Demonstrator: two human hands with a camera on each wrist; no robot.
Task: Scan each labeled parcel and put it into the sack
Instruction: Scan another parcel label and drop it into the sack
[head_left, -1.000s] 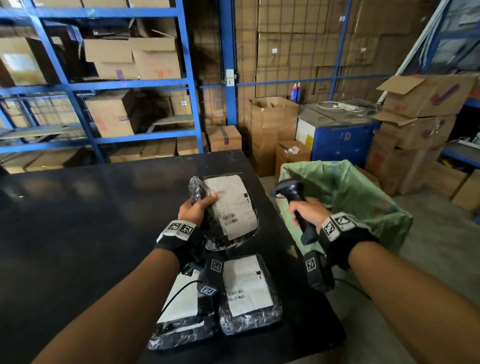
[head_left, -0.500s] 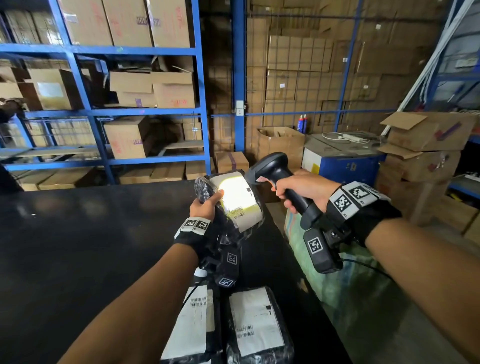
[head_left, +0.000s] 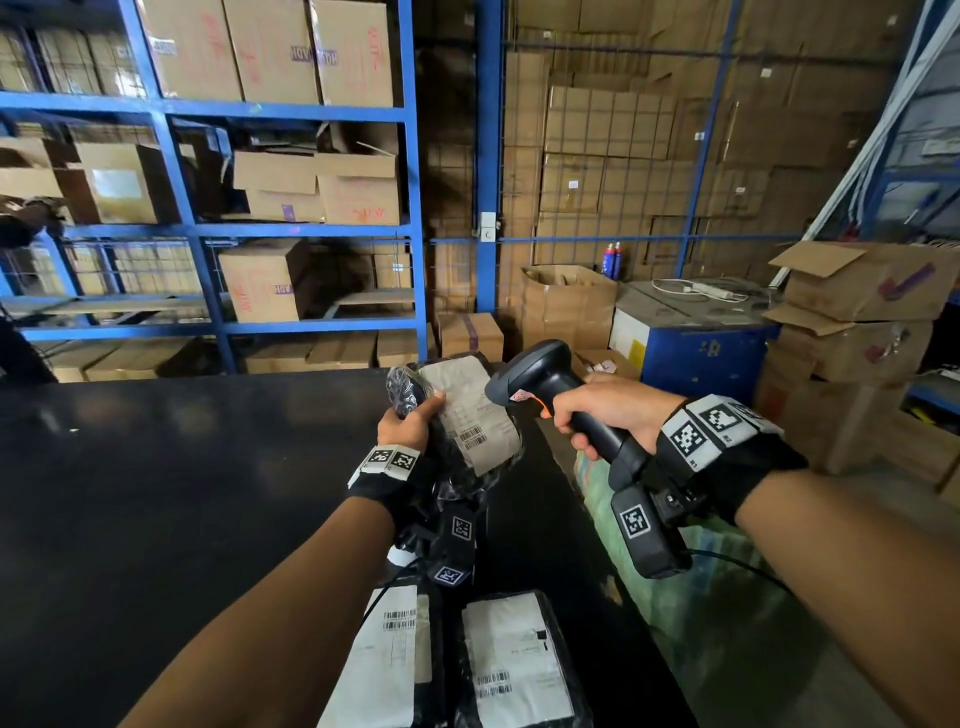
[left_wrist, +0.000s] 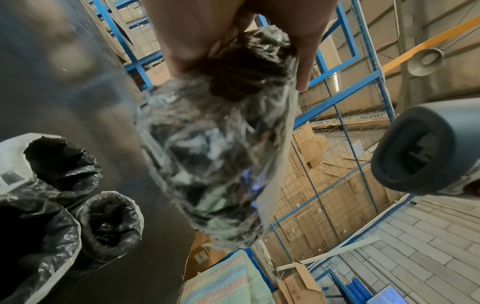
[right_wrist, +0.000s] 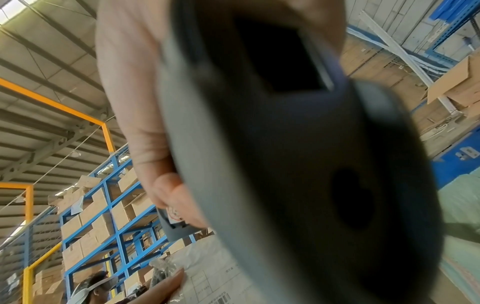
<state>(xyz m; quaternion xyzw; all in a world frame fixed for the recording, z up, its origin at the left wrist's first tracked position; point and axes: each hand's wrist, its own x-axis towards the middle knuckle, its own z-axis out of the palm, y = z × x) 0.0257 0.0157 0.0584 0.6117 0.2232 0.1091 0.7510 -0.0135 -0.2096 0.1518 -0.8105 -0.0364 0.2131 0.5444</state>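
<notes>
Holding the parcel (head_left: 462, 415) up over the worktop's (head_left: 156, 493) right edge, your left hand's (head_left: 410, 423) grip is clamping it label-out, so the scanner (head_left: 550, 384) clamped in your right hand (head_left: 613, 410) is facing its barcode; the sack (head_left: 727, 597) is waiting below.

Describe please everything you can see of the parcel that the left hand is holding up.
The parcel is a soft, dark bundle wrapped in crinkled clear plastic film. A pale paper label with barcodes and small print covers its front, facing the barcode scanner. The left hand grips its left edge, thumb on the label's edge, holding it raised and tilted above the black table. The scanner's head is close but apart from it. Its contents cannot be told.
</notes>
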